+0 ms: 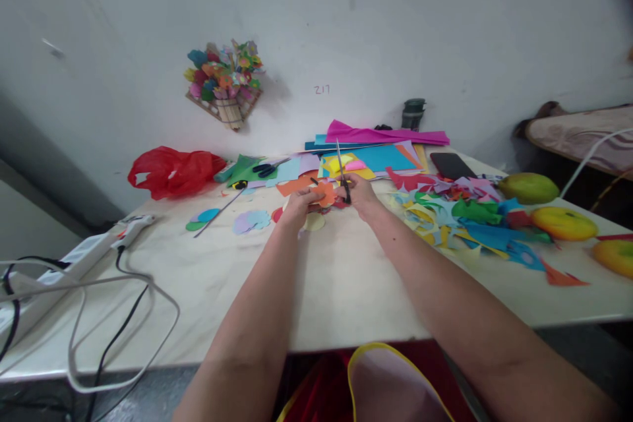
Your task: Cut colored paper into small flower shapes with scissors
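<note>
My left hand (299,203) is closed on an orange paper flower (324,194) with scalloped edges, held above the table. Black-handled scissors (346,190) are in my right hand (361,192), their blades pointing up and away from me, close beside the flower. Whether the blades touch the paper I cannot tell. Under and around my hands lie a pale yellow paper circle (314,221), pastel paper flowers (251,221) and a strip of orange paper (293,186). Some red paper pieces are partly hidden by my fingers.
Colourful paper scraps (459,211) cover the right side, near mangoes (564,223) and a phone (452,166). Coloured sheets (386,159) are stacked at the back. A second pair of scissors (267,169) and a red plastic bag (175,171) lie left. A power strip (84,260) with cables sits far left.
</note>
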`<state>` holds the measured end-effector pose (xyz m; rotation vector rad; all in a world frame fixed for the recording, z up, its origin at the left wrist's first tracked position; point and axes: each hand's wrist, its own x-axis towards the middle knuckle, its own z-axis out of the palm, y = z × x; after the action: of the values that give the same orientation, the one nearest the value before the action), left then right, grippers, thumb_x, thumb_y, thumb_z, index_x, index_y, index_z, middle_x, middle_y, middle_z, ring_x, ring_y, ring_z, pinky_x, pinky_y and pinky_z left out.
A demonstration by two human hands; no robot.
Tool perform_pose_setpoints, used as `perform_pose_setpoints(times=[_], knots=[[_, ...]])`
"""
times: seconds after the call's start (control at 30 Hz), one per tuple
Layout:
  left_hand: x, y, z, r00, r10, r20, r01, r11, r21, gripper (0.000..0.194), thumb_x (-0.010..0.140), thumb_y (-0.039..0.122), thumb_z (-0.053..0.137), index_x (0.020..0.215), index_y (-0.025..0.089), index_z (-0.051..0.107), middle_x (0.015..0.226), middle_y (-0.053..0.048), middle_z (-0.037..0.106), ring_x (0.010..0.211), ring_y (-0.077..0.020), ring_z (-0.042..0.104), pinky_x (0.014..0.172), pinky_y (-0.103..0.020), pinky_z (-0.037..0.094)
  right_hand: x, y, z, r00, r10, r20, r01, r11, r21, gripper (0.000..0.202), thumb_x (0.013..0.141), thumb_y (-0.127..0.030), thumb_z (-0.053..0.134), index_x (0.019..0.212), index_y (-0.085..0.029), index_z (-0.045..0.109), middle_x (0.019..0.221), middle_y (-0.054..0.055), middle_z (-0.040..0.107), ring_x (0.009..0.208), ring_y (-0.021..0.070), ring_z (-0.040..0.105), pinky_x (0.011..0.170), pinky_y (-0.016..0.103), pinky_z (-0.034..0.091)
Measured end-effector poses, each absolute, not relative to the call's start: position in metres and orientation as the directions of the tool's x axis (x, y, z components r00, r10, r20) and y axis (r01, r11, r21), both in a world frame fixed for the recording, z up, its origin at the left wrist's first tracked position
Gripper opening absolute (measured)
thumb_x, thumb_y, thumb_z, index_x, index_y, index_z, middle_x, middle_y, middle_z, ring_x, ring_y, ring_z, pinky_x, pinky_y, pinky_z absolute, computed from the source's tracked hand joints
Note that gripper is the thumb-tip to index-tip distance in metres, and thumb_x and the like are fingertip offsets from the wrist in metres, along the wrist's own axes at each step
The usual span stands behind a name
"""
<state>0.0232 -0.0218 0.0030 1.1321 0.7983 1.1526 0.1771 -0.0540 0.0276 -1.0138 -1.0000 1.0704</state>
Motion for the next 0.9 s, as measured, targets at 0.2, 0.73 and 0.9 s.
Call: perform_pose_setpoints(times=[0.2,0.73,0.9], knots=[[0.023,-0.023,0.003,0.289,0.956,0.057,-0.259,0.021,0.966,0.023,0.053,0.021,0.077,0.065,0.012,0.060,0.064,-0.003,0.064,0.057,-0.0145,0.061,0.061,-0.031,0.053,0.178,-0.053,0.026,0.160,0.975,0.156,-0.190,0.185,-0.964,0.029,0.055,-0.007,0.071,0.079,-0.017,0.057,0.048,-0.010,0.052,0.041,0.0074,0.049,0.041,0.018,0.039],[0.017,-0.015,0.006,0.080,0.982,0.171,-0.395,-0.126,0.910,0.031,0.053,0.028,0.082,0.069,0.015,0.059,0.071,-0.003,0.067,0.070,-0.0173,0.067,0.077,-0.035,0.054,0.184,-0.055,0.024,-0.007,0.993,0.117,-0.133,0.115,-0.984,0.030,0.063,-0.016,0.075,0.085,-0.017,0.056,0.051,-0.004,0.061,0.039,0.0095,0.053,0.037,0.017,0.032],[0.014,-0.015,0.011,0.036,0.983,0.180,-0.424,-0.148,0.893,0.035,0.050,0.031,0.083,0.073,0.013,0.063,0.074,-0.004,0.070,0.070,-0.0176,0.069,0.075,-0.031,0.055,0.194,-0.054,0.019,-0.221,0.967,0.126,-0.001,0.129,-0.992,0.030,0.066,-0.030,0.077,0.084,-0.015,0.058,0.054,-0.001,0.063,0.042,0.0106,0.058,0.033,0.016,0.024]])
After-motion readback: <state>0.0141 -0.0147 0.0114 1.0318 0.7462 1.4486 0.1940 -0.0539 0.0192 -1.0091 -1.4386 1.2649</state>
